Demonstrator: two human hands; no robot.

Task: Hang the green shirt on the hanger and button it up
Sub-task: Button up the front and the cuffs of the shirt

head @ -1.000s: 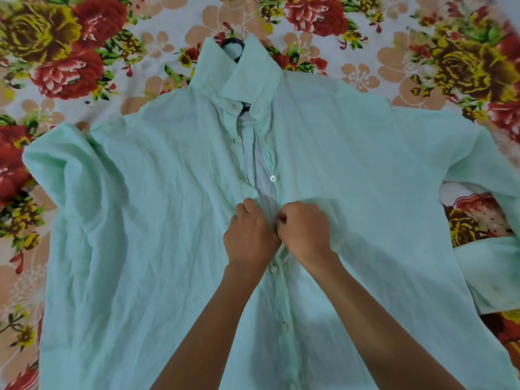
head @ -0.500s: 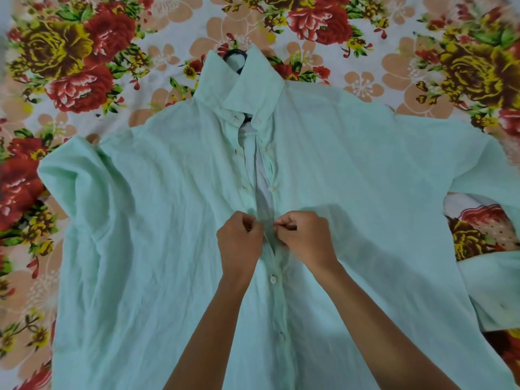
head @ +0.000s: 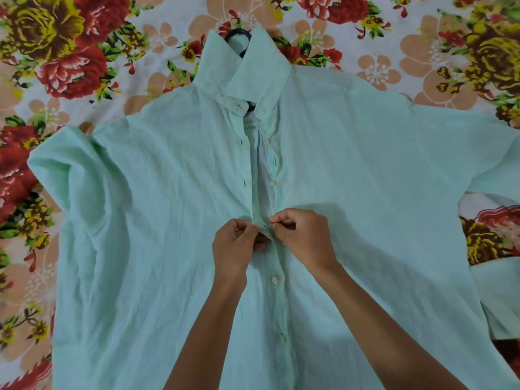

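The pale green shirt (head: 157, 220) lies front up, spread flat across the bed, collar toward the top. A black hanger (head: 237, 33) is inside it; only its hook shows above the collar, plus a dark bit at the neck opening. My left hand (head: 235, 249) pinches the left placket edge at mid-chest. My right hand (head: 305, 239) pinches the right placket opposite it, fingertips nearly meeting. Below my hands the front is closed with two white buttons showing. Above them the placket gapes open, with a white button (head: 273, 183) loose on the right edge.
A floral bedsheet (head: 70, 60) with red and yellow flowers lies under everything. The shirt's right sleeve (head: 498, 299) folds back at the right edge. The left sleeve (head: 53, 170) bunches at the left.
My hands have parted slightly and now pull the two placket edges up at one button position. The view has shifted a little, so the shirt sits lower in frame.
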